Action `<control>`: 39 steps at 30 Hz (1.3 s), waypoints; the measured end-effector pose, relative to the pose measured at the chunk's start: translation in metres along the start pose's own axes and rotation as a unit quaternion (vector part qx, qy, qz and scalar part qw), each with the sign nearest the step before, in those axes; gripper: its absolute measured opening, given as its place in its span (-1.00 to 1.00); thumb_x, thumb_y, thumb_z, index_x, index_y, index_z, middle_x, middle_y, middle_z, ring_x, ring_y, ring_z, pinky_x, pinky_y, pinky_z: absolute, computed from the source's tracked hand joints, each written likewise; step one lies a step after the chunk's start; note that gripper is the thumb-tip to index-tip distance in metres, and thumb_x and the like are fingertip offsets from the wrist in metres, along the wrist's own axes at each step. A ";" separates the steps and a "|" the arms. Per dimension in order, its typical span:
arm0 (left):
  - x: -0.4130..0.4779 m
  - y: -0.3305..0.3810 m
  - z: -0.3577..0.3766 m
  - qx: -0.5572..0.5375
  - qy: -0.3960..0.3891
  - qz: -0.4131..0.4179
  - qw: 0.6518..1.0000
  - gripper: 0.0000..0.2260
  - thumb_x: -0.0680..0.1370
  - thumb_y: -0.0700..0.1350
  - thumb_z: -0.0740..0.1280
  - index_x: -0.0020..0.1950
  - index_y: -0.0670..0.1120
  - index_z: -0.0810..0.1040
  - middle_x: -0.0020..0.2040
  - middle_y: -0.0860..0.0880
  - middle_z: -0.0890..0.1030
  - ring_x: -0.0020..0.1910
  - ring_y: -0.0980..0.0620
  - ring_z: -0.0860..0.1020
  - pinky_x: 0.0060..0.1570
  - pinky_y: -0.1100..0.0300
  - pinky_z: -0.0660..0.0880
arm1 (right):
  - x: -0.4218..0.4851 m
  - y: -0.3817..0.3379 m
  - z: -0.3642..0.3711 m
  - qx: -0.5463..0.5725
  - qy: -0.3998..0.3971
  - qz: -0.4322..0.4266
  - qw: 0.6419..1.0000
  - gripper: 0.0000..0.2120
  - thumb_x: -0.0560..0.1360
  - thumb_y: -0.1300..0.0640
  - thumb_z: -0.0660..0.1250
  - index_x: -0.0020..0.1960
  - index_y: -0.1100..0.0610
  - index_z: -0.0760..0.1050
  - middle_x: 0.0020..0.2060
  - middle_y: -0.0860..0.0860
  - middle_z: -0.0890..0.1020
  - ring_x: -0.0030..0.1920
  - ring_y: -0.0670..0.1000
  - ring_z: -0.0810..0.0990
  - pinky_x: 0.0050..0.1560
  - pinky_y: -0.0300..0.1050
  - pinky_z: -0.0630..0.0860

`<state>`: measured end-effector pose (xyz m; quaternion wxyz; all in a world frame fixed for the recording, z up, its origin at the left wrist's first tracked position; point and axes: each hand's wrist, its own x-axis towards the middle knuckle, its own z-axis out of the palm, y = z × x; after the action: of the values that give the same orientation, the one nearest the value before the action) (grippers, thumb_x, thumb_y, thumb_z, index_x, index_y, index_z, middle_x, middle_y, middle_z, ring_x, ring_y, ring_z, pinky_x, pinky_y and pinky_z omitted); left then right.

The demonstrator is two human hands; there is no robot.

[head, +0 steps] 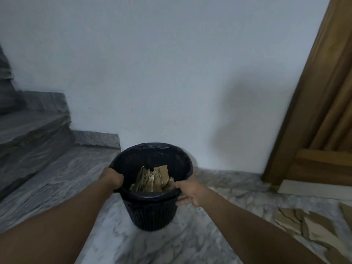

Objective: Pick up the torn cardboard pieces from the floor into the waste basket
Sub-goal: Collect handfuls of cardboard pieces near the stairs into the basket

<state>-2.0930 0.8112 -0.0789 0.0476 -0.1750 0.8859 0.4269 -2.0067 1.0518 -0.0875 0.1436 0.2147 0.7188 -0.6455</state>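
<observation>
**Waste basket gripped at its rim**

Head view: left hand [112, 178] and right hand [191, 191] curl their fingers [183, 202] round the rim of the black waste basket [150, 214], probably to carry it towards the torn cardboard pieces [308, 223] on the marble floor [171, 244]. More cardboard [152, 181] lies inside.

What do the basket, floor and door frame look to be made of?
Basket: likely black plastic, matte, with lattice walls.
Floor: seemingly polished marble, white with grey veins.
Door frame: brown wood, probably varnished, with moulded grooves.
</observation>
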 end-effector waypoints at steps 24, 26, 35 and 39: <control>-0.201 0.188 0.177 -0.070 -0.318 0.289 0.900 -0.62 0.52 -0.05 0.40 0.29 -0.13 0.47 0.13 -0.20 0.59 -0.04 -0.21 0.64 -0.08 -0.11 0.64 | -0.167 0.005 -0.268 0.217 0.366 -0.028 0.904 -0.81 0.64 0.27 0.20 0.24 0.23 0.36 -0.09 0.15 0.47 -0.18 0.15 0.52 -0.10 0.12 0.64; -0.227 0.201 0.210 -0.026 -0.333 0.324 0.885 -0.48 0.52 0.02 0.39 0.43 -0.11 0.39 0.17 -0.15 0.56 -0.04 -0.14 0.62 -0.22 0.05 0.62 | -0.160 0.019 -0.287 0.259 0.395 -0.039 0.881 -0.66 0.59 0.27 0.27 0.34 0.17 0.32 0.04 0.17 0.50 -0.11 0.18 0.57 -0.28 0.14 0.66; -0.322 0.231 0.352 0.036 -0.282 0.395 0.874 -0.70 0.59 0.13 0.27 -0.05 -0.07 0.64 -0.14 -0.06 0.62 -0.15 -0.06 0.56 -0.16 0.17 0.41 | -0.155 0.092 -0.411 0.330 0.483 -0.085 0.806 -0.53 0.55 0.35 0.28 0.35 0.02 0.23 0.13 0.15 0.47 0.00 0.25 0.56 -0.41 0.15 0.64; -0.370 0.279 0.414 0.035 -0.322 0.421 0.847 -0.71 0.58 0.15 0.29 -0.10 -0.04 0.64 -0.23 -0.01 0.63 -0.27 0.04 0.59 -0.29 0.20 0.47 | -0.187 0.130 -0.493 0.363 0.501 -0.122 0.776 -0.60 0.55 0.34 0.27 0.31 0.06 0.30 0.08 0.14 0.51 -0.01 0.22 0.59 -0.32 0.16 0.67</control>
<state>-1.8722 1.3905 -0.0473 0.1520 0.3636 0.8240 0.4071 -1.7456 1.5260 -0.0484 -0.4056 0.4548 0.4216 -0.6715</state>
